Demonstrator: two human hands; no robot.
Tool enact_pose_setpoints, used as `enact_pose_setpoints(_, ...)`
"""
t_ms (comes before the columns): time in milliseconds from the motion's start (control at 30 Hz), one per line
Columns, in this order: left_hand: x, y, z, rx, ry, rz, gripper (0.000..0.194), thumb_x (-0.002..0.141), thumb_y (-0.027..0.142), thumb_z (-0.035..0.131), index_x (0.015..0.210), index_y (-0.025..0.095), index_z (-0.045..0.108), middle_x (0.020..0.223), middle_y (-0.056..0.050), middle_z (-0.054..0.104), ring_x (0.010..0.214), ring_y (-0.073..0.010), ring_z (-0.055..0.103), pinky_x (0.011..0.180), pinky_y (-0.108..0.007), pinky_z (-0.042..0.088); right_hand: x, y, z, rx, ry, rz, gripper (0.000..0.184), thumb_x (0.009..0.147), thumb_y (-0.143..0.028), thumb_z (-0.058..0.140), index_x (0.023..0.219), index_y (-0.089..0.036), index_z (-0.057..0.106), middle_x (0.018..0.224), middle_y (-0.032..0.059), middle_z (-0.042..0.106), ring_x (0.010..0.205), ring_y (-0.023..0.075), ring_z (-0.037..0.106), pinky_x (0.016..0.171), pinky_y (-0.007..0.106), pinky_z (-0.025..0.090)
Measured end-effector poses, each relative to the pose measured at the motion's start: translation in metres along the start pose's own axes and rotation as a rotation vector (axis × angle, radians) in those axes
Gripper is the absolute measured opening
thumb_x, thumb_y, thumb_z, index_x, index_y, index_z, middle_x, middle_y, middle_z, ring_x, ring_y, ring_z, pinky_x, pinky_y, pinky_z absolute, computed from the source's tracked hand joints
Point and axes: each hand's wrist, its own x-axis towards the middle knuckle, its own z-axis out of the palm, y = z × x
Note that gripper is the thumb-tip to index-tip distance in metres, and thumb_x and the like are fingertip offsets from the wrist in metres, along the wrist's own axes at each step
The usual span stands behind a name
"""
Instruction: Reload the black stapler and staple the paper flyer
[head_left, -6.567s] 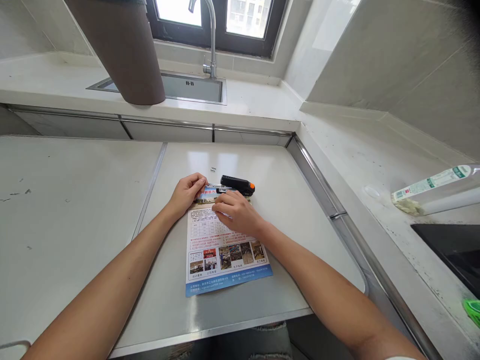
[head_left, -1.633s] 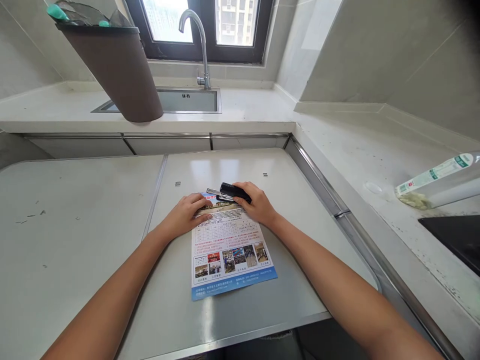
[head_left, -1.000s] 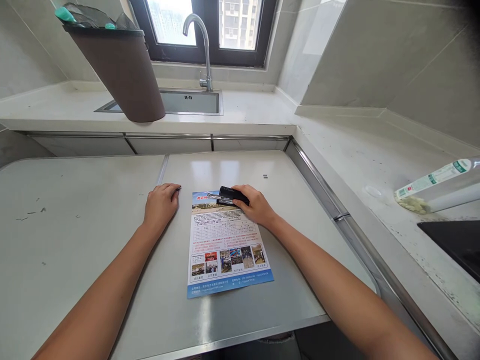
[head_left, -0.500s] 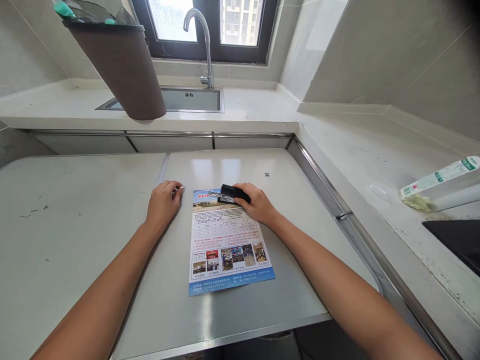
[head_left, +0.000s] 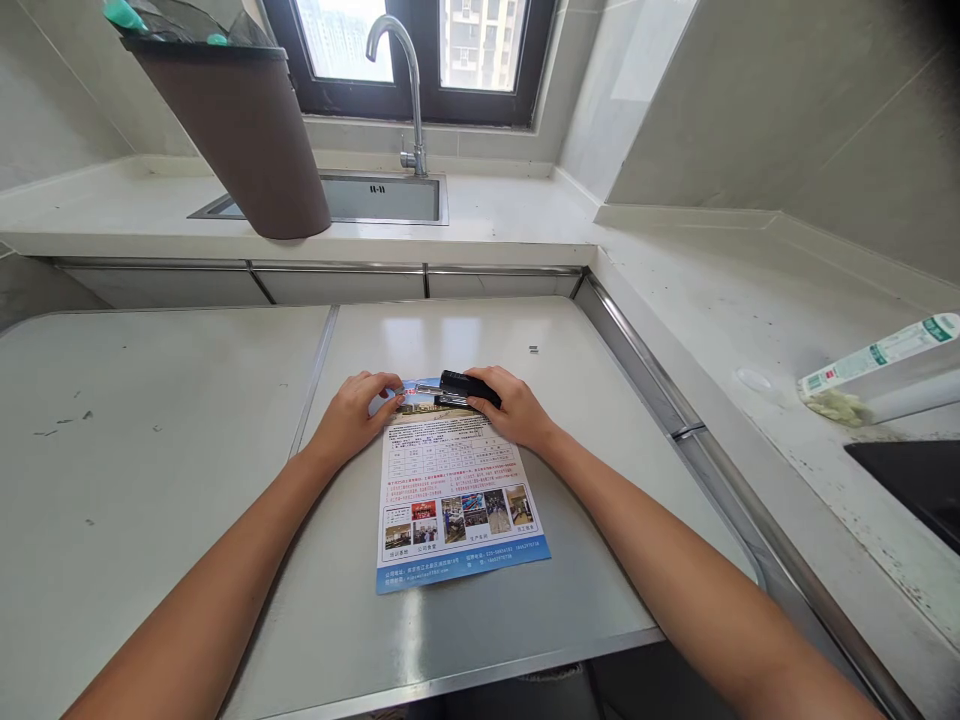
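My right hand [head_left: 510, 402] grips a black stapler [head_left: 471, 387] that lies over the top of a printed flyer [head_left: 457, 490]. The stapler is opened up, its bare metal magazine pointing left. My left hand [head_left: 360, 410] is at the magazine's left end, thumb and fingertips pinched on a small silvery staple strip [head_left: 398, 391], mostly hidden by the fingers. Blue bands edge the flyer, with text, a table and small photos between them. Beyond my right hand, small staple strips [head_left: 533, 349] lie on the white table [head_left: 600, 500].
A brown bin [head_left: 232, 140] with a dark liner stands on the back counter, in front of the sink [head_left: 386, 200] and faucet [head_left: 416, 100]. On the right counter lie a white-and-green package [head_left: 877, 360] and a black panel [head_left: 915, 485]. A metal-edged counter borders the table.
My left hand has moved right, from the bare table to the front end of the stapler's magazine, carrying the small strip. My right hand and the stapler have stayed in place.
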Motion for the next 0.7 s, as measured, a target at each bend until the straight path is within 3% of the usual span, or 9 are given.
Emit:
enact_pose_setpoints(133, 0.0006, -0.0003, -0.0019, -0.028, 0.002, 0.046, 0.028, 0.105, 0.034, 0.052, 0.122, 0.022, 0.069, 0.106, -0.007, 0.075, 0.098, -0.0241, 0.065, 0.091, -0.039, 0.049, -0.0014, -0.0001, -0.0004, 0.004, -0.001, -0.041, 0.034, 0.102, -0.033, 0.06, 0.136, -0.025, 0.059, 0.12, 0.0093, 0.071, 0.111, 0.0268, 0.066, 0.097, 0.045, 0.054)
enact_pose_setpoints(700, -0.0021, -0.0002, -0.0031, -0.077, -0.041, -0.001, 0.019, 0.098, 0.037, 0.062, 0.111, 0.023, 0.068, 0.1, -0.006, 0.072, 0.097, -0.0247, 0.064, 0.089, -0.039, 0.051, -0.0027, -0.0027, -0.0008, -0.015, -0.086, -0.149, 0.037, 0.103, -0.037, 0.058, 0.139, -0.027, 0.057, 0.124, 0.0104, 0.072, 0.112, 0.028, 0.066, 0.098, 0.048, 0.055)
